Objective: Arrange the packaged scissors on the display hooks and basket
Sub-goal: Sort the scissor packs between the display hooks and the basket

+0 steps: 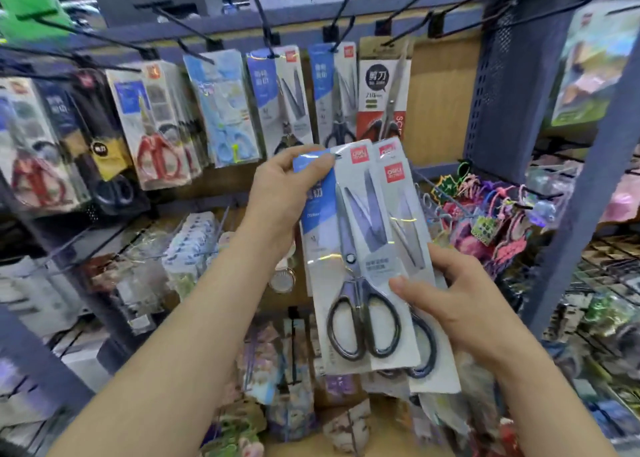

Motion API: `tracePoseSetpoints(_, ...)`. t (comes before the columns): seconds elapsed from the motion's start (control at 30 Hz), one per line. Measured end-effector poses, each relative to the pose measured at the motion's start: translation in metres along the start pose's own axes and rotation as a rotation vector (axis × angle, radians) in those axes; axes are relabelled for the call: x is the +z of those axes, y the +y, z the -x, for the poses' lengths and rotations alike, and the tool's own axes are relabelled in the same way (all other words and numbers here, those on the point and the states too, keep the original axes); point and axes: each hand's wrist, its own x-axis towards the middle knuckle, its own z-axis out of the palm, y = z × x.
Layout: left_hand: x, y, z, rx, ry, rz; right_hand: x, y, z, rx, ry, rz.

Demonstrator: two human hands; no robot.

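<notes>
While the front scissors pack sat fanned over a second pack below the display hooks, the left hand pinched its top corner and the right hand gripped both lower down. Hanging it well probably meant aligning its hole with whichever hook carried the matching hung packs, amid crowded blue shelving.

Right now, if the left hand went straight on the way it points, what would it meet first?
Probably the hanging blue-and-white scissors pack just above the left hand, which grips the front pack; depth is unclear.
</notes>
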Motion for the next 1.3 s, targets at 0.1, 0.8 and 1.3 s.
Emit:
tracePoseSetpoints(0.1,0.006,0.012,-0.018,0.000,0.015,-0.016,-0.002,0.001,-0.020,-0.005,-0.026,-0.068)
tracePoseSetpoints(0.8,0.063,0.058,-0.116,0.444,0.299,-0.166,-0.066,0.006,-0.135,-0.071,-0.069,-0.189)
tracePoseSetpoints(1.3,0.002,0.090,-0.108,0.594,0.369,-0.459,-0.079,0.015,-0.155,-0.094,0.076,-0.272)
